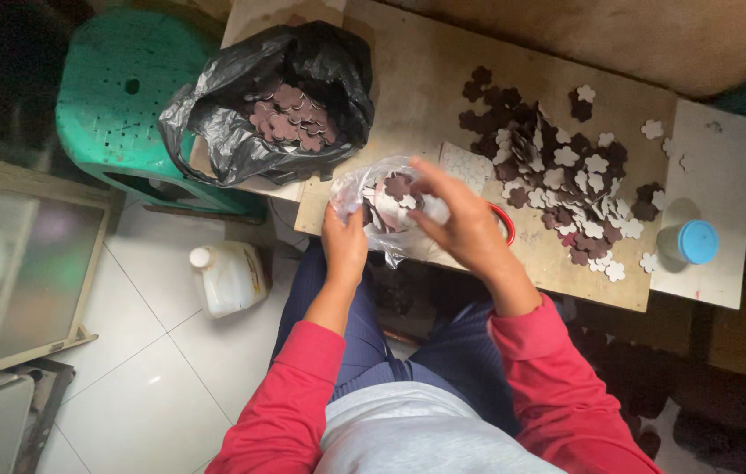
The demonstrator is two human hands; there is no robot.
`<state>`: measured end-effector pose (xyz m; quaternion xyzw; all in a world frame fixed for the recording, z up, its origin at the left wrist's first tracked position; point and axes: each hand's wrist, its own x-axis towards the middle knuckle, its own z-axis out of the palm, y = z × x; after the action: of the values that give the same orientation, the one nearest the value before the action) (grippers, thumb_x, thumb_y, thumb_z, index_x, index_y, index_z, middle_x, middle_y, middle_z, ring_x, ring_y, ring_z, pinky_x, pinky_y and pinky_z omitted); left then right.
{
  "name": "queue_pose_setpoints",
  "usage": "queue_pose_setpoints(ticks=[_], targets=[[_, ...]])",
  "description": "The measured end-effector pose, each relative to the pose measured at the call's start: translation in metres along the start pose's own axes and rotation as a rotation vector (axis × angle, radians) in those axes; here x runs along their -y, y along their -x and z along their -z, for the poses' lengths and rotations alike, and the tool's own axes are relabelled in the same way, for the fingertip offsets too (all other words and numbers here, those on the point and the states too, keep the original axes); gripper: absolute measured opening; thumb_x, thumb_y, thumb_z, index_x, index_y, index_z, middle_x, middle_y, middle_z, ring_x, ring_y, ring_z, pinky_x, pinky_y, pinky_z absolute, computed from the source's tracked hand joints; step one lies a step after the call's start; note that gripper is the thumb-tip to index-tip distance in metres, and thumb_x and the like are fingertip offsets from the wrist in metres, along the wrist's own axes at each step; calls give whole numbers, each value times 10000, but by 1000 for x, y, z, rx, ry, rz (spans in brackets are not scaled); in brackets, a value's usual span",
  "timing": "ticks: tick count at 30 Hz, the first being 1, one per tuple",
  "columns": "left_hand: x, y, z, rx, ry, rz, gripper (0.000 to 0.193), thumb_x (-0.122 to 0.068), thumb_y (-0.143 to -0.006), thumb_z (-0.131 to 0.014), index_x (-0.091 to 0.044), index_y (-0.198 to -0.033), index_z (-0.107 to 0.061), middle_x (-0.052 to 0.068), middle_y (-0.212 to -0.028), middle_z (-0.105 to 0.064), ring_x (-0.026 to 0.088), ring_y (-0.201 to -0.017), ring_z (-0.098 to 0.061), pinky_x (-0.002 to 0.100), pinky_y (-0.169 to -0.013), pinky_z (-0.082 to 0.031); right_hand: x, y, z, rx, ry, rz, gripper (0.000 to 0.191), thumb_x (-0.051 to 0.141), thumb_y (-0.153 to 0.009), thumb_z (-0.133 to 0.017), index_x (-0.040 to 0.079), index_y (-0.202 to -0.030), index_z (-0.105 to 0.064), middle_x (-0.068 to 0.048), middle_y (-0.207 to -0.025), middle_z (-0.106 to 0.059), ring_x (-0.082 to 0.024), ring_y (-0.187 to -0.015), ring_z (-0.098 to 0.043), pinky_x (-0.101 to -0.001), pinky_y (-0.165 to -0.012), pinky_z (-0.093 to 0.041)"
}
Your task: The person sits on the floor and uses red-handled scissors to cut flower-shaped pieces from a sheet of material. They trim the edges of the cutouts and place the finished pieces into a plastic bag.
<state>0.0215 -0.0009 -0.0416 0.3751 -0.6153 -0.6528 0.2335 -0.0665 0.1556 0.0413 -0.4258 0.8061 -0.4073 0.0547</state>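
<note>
White floor tiles (154,386) lie under a green plastic stool (123,96) and wooden worktop (426,79). Left hand (344,246) pinches a small clear plastic bag (373,197) of brown flower-shaped cutouts (398,186). Right hand (461,219), fingers spread, reaches into it at the worktop's near edge.

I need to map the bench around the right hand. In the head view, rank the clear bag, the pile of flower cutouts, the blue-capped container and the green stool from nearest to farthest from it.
1. Clear bag: at the right hand's fingertips, touching.
2. Pile of flower cutouts: on the table, just beyond it to the right.
3. Blue-capped container: far right edge of the table.
4. Green stool: far left, past the black bag.
</note>
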Motion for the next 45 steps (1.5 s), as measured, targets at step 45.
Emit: queue_pose_setpoints(ticks=[45], targets=[[17, 7, 8, 46, -2, -11, 539, -81, -868, -713, 20, -1367, -536, 164, -1247, -695, 226, -1144, -675, 324, -982, -506, -5, 10, 50, -603, -211, -47, 717, -131, -1074, -697, 47, -1642, -297, -87, -1134, -755, -136, -1004, -734, -255, -888, -616]])
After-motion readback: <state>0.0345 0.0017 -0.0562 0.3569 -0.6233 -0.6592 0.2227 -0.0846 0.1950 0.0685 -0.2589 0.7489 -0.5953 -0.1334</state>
